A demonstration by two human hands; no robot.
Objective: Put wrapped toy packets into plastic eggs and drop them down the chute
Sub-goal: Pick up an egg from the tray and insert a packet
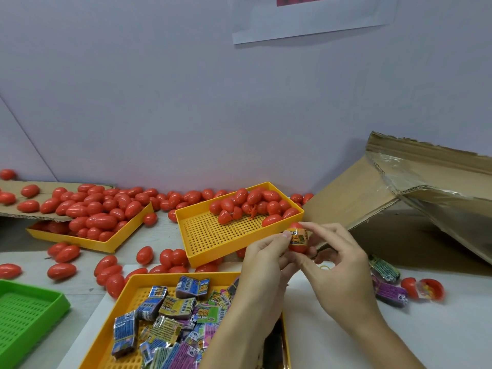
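Basically I'm squeezing one egg [297, 242] shut over a packet [298, 234], left hand [266, 258] and right hand [336, 259] both pinching it; chute [394, 193] drop and heaps more waiting.

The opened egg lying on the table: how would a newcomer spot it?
Start at the cardboard chute on the right, then look down to the white table before it. The opened egg lies right of the purple packet. Unlike the shut eggs, its halves gape, showing a packet inside.
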